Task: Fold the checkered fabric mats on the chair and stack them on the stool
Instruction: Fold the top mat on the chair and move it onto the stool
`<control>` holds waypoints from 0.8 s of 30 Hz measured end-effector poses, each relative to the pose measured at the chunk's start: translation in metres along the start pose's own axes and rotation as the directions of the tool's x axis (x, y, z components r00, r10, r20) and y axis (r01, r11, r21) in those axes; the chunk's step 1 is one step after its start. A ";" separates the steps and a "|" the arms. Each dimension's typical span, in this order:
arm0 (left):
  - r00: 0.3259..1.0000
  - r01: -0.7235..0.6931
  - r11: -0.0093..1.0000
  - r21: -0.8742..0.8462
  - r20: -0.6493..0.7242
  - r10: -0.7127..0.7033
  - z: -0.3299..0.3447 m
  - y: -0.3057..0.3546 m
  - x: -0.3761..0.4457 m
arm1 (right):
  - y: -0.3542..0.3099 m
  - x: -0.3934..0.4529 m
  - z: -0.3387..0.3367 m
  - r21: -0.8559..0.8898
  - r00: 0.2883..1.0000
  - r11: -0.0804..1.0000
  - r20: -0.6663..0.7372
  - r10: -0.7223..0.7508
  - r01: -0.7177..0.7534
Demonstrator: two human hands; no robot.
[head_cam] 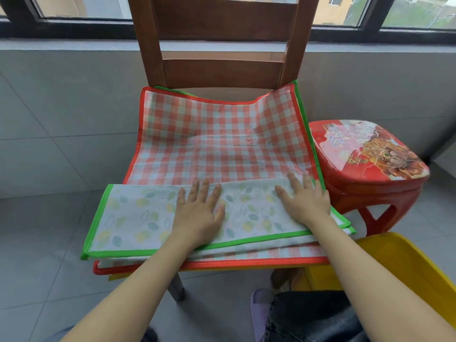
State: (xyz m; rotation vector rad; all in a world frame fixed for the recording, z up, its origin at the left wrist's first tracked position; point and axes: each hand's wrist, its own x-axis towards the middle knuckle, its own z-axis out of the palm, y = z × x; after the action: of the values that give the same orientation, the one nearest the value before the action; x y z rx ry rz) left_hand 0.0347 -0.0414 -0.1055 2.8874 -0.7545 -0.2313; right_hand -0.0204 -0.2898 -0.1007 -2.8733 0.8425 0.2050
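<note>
Head view: wooden chair [223,33], grey tiled floor [44,218], window [81,6].

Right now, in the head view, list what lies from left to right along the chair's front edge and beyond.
Green-edged folded mat's left end → left hand → right hand → red stool.

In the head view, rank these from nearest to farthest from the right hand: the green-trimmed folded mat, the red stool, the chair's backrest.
1. Green-trimmed folded mat: directly under the right hand, which presses flat on it.
2. Red stool: just to the hand's right.
3. Chair's backrest: farthest, up behind the seat.
</note>
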 end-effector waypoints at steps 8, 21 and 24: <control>0.998 -0.051 0.996 -0.071 0.038 0.054 -0.003 0.023 0.011 | -0.049 -0.021 -0.003 -0.046 0.957 0.965 -0.123 -0.261 0.257; 0.987 0.159 0.987 -0.006 0.003 -0.159 -0.013 -0.062 -0.011 | -0.073 -0.032 0.012 0.033 0.936 0.936 0.012 -0.352 0.351; 0.984 0.173 0.985 -0.022 0.040 -0.172 -0.016 -0.075 -0.016 | -0.089 -0.039 0.008 0.027 0.931 0.932 -0.054 -0.360 0.362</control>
State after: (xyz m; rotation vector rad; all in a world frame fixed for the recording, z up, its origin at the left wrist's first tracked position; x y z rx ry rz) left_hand 0.0590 0.0329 -0.1018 2.9331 -0.5031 -0.3145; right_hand -0.0053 -0.1935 -0.0936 -2.9405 0.3050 0.0773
